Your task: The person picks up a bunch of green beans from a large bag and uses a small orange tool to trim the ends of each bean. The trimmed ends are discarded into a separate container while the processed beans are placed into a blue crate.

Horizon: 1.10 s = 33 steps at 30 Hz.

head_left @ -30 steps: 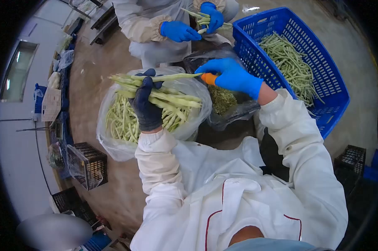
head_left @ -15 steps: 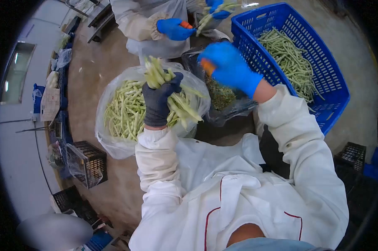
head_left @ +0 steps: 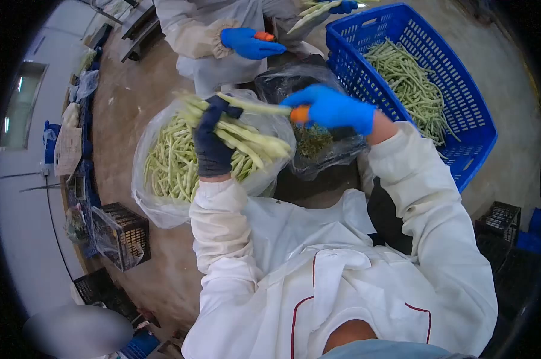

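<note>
My left hand (head_left: 213,140), in a dark glove, is closed around a bunch of pale green beans (head_left: 255,143) above a clear plastic bag (head_left: 143,200) full of loose beans (head_left: 172,158). To its right, my right hand (head_left: 339,109), in a blue glove, grips a small tool with an orange handle (head_left: 300,113); its working end cannot be made out. One long bean (head_left: 255,106) stretches from the bunch to the orange handle. Below the right hand, a dark plastic bag (head_left: 336,157) holds green trimmings (head_left: 311,140).
A blue slatted crate (head_left: 483,128) with beans (head_left: 408,87) stands at the right. Opposite me, a co-worker's blue-gloved hand (head_left: 249,43) holds another orange-handled tool (head_left: 264,36). Black crates (head_left: 130,230) sit on the floor at the left.
My right hand has moved down with the orange-handled tool, to the end of one bean. My left hand has turned and shifted slightly left with the bunch.
</note>
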Available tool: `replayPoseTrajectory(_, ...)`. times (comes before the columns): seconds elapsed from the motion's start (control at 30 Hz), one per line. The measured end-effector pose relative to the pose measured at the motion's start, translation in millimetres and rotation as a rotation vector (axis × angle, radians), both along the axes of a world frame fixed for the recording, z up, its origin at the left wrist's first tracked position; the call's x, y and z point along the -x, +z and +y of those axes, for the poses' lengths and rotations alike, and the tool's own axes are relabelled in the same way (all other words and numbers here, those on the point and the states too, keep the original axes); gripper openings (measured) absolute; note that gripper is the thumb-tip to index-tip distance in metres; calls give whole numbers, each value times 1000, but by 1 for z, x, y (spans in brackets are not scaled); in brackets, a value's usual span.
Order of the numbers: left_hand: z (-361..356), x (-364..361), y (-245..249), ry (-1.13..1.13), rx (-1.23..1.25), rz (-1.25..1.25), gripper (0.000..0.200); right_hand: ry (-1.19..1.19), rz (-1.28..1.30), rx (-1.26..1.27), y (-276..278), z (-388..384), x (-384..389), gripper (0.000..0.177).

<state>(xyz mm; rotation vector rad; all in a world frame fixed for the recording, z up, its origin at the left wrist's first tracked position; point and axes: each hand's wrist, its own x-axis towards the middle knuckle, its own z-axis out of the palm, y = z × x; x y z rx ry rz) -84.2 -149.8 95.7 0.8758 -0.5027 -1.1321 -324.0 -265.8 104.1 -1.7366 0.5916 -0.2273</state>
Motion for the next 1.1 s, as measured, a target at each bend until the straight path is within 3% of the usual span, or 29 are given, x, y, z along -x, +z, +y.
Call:
replayPoseTrajectory(0.1, 4, -22, 0, 55, 68, -69, 24, -302, -228, -89, 27, -27, 36, 30)
replayPoseTrajectory(0.17, 6, -23, 3, 78, 28, -181, 24, -484, -776, -530, 3, -57, 49, 30)
replayPoseTrajectory(0.27, 5, -8, 5, -29, 16, -206, 29, -666, -1008, -630, 15, -53, 47, 30)
replayPoseTrajectory(0.37, 0, 13, 0, -127, -43, -225, 30, -583, -517, -179, 26, -21, 29, 28)
replayPoseTrajectory(0.43, -6, 26, -4, -185, -125, -328, 29, -371, -309, 114, 23, -1, 11, 26)
replayPoseTrajectory(0.47, -8, 33, -7, -189, -163, -331, 35, -331, -308, 202, 17, 6, 3, 24)
replayPoseTrajectory(0.6, -14, 57, -12, -137, -159, -788, 44, -227, -160, 546, 1, 17, -14, 20)
replayPoseTrajectory(0.7, -17, 61, -17, -62, -161, -985, 41, -204, -69, 765, -7, 13, -13, 18)
replayPoseTrajectory(0.9, -10, 45, -13, -297, -157, -446, 29, -52, -34, 1072, 3, 4, -3, 31)
replayPoseTrajectory(1.1, -12, 35, -12, -260, -63, -412, 26, -60, -187, 1361, 16, -2, 6, 39)
